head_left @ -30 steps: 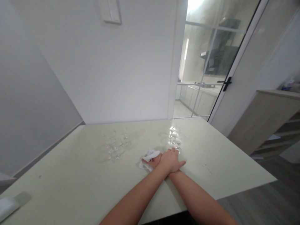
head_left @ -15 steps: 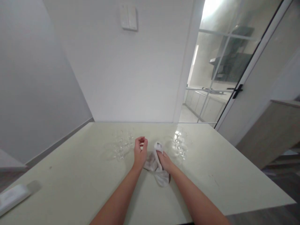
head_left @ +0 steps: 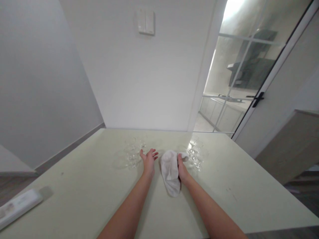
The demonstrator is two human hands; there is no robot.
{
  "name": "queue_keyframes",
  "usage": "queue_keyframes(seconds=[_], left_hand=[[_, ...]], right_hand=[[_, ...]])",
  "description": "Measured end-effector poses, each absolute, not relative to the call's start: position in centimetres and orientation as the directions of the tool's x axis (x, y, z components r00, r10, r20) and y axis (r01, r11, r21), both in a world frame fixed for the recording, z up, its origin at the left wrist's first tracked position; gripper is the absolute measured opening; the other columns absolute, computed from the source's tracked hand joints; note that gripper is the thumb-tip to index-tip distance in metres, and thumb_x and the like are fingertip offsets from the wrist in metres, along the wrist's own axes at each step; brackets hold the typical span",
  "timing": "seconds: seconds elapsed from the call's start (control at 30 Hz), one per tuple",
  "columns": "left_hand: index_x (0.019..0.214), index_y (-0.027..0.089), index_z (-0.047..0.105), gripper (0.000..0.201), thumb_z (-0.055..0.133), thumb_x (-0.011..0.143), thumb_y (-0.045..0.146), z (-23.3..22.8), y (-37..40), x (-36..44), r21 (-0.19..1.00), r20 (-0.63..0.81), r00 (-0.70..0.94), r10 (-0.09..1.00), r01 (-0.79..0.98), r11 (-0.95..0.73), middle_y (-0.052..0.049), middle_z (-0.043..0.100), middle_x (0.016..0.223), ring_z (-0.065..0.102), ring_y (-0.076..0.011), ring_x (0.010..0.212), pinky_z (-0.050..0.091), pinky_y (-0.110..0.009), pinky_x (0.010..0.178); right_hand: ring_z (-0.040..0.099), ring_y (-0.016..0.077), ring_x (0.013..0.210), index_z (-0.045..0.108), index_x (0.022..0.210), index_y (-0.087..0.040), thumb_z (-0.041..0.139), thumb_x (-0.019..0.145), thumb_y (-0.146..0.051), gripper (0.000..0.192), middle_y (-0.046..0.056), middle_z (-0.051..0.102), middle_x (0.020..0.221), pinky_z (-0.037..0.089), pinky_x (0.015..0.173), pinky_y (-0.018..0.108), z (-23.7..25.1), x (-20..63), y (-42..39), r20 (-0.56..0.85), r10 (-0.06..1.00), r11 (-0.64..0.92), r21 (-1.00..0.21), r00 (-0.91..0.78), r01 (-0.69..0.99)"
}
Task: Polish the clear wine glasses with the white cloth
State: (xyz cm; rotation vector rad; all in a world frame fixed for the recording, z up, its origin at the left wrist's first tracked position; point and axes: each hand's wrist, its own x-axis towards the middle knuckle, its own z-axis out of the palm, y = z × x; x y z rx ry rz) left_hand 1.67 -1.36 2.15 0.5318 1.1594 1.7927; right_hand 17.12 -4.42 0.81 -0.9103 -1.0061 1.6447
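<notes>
right hand [head_left: 182, 168] grips limp, folded white cloth [head_left: 170, 170]; left hand [head_left: 149, 161] splayed, empty, near clear glassware [head_left: 132, 155]

A blown-out white glow [head_left: 233, 9] is flaring in the upper pane of the white-framed glass door [head_left: 245, 71], while the plain pale-grey wall [head_left: 154, 76] is sitting in dimmer, even light. Clear stemmed drinking glasses [head_left: 195, 156] on the right are catching bright glints, and the smooth cream-coloured bench [head_left: 99, 189] is showing soft shadows beside the bare forearms [head_left: 128, 205] and a white oblong object [head_left: 20, 205]. Wide-angle distortion is stretching the edges; fine detail is blurring.
</notes>
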Motion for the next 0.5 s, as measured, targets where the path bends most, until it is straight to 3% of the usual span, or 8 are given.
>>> queue_keyframes(seconds=[0.2, 0.4, 0.5], left_hand=[[0.151, 0.032, 0.001, 0.102, 0.071, 0.078, 0.021, 2.44, -0.69, 0.89, 0.819, -0.137, -0.408, 0.903, -0.56, -0.128, -0.002, 0.071, 0.096, 0.072, -0.0133, 0.073, 0.055, -0.024, 0.069], [0.128, 0.031, 0.029, 0.063, 0.07, 0.082, 0.022, 2.03, -0.64, 0.81, 0.808, -0.027, -0.397, 0.918, -0.549, -0.214, -0.005, 0.07, 0.11, 0.073, -0.013, 0.077, 0.057, -0.029, 0.079], [0.116, 0.028, 0.036, 0.052, 0.073, 0.08, 0.026, 1.83, -0.81, 0.97, 0.823, 0.033, -0.398, 0.917, -0.51, -0.251, -0.008, 0.067, 0.118, 0.074, -0.0136, 0.079, 0.057, -0.031, 0.082]], right_hand=[[0.065, 0.0252, 0.117, 0.073, 0.109, -0.016, 0.037, 0.085, -0.078, 0.075, 0.013, 0.076, 0.106, 0.046, 0.107, 0.039, 1.01, 17.0, -4.45, -0.096, 0.955, -0.193, -0.918, -0.279, -0.346], [0.065, 0.0258, 0.117, 0.074, 0.106, -0.016, 0.04, 0.084, -0.078, 0.073, 0.013, 0.077, 0.101, 0.044, 0.108, 0.041, 1.06, 16.93, -4.5, -0.092, 0.961, -0.183, -0.918, -0.26, -0.352], [0.066, 0.0261, 0.116, 0.074, 0.104, -0.016, 0.043, 0.085, -0.074, 0.068, 0.012, 0.077, 0.098, 0.045, 0.106, 0.041, 1.19, 16.85, -4.52, -0.115, 0.96, -0.208, -0.903, -0.254, -0.377]])
